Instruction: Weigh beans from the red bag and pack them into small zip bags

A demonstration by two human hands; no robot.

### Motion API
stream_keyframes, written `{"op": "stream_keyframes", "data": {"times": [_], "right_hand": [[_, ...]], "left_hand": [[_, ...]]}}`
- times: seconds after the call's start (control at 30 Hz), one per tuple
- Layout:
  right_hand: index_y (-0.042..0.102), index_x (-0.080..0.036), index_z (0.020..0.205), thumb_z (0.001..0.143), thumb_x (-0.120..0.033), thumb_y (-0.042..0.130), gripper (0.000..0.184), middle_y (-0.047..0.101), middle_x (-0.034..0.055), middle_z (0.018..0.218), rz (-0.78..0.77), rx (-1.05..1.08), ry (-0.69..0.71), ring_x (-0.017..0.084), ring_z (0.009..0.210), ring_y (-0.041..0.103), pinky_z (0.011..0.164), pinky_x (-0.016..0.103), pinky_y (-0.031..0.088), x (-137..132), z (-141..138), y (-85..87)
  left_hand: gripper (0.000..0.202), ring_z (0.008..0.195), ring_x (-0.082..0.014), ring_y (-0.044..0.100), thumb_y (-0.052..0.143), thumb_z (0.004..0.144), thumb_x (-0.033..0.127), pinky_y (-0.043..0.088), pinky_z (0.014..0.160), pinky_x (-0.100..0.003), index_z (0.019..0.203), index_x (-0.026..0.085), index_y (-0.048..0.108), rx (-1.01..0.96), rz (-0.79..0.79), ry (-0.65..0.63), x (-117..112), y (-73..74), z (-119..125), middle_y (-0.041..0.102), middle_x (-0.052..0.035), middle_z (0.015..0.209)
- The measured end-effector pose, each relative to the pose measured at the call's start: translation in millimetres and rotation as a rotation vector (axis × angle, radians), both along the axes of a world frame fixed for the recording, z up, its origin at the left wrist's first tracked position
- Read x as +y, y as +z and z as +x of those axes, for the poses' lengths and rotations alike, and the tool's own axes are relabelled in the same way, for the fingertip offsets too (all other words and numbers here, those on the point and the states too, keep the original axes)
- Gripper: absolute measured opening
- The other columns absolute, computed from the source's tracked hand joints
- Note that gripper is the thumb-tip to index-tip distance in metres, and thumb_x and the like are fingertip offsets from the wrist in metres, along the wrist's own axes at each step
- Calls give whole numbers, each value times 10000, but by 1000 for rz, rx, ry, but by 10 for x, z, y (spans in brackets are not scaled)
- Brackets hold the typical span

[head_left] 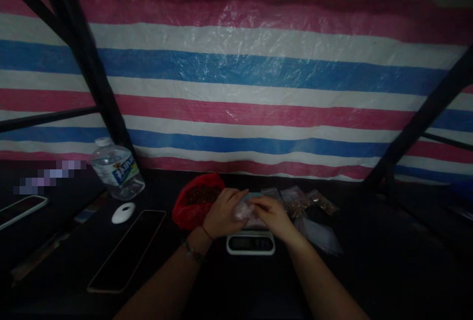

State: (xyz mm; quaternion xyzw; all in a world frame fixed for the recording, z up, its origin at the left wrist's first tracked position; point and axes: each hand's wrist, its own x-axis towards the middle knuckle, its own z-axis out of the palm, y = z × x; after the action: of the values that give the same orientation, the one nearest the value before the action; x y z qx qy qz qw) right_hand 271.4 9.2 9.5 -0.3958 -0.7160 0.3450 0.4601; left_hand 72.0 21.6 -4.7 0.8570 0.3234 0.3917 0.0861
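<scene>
A clear plastic bag (242, 210) is between my two hands, above a small white digital scale (251, 244). My left hand (224, 213) is closed on the bag's left side. With its fingers pinched together, my right hand (271, 214) grips the bag from the right. What the bag contains is too dim to make out. Just left of my left hand stands an open red plastic bag (182, 214) holding many small brown pieces (202, 194). Beyond my right hand lie several zip bags (294, 208) with brown pieces inside. Nearer to me is a stack of clear, flat bags (322, 236).
A phone (127, 253) lies on the dark table at left, with a white oval object (123, 213) and a clear labelled bottle (117, 168) behind it. Another phone (22, 210) is at the far left. Dark metal legs (88, 69) and a striped sheet (258, 69) stand behind.
</scene>
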Motion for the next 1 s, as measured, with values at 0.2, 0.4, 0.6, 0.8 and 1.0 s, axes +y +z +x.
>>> {"op": "stream_keyframes", "data": {"times": [0.2,0.4,0.6,0.8,1.0], "right_hand": [[749,-253,878,759,-177,546,247,640,24,801,30,60,-57,146,643,590,587,274,488,85,125,-25],[756,-261,882,764,-248,639,166,643,31,811,86,36,-69,168,718,593,660,298,485,48,16,-67],[765,-269,859,776,-215,603,190,625,32,822,135,26,-104,162,741,593,667,289,482,85,-14,-158],[761,-230,889,787,-185,575,217,638,46,851,150,24,-167,158,758,598,686,282,487,128,11,-197],[716,-245,1073,723,-182,689,356,616,14,750,148,-62,-211,152,691,573,669,275,498,92,-21,-184]], "left_hand": [[633,1070,-240,560,546,848,451,467,901,-397,1397,201,355,-581,-391,-113,106,-109,-48,530,-154,1261],[620,912,-170,627,696,748,364,490,787,-291,1297,194,462,-857,-703,-6,253,-221,1,645,-78,1024],[603,573,-92,558,737,697,377,441,546,-210,1215,152,524,-933,-732,61,306,-221,-37,606,11,719],[442,611,-115,589,710,716,373,468,585,-227,1085,152,606,-825,-582,202,258,-159,-28,632,5,709],[425,733,-158,633,676,742,381,508,706,-290,1080,143,581,-786,-479,255,292,-181,-35,650,-26,780]]}}
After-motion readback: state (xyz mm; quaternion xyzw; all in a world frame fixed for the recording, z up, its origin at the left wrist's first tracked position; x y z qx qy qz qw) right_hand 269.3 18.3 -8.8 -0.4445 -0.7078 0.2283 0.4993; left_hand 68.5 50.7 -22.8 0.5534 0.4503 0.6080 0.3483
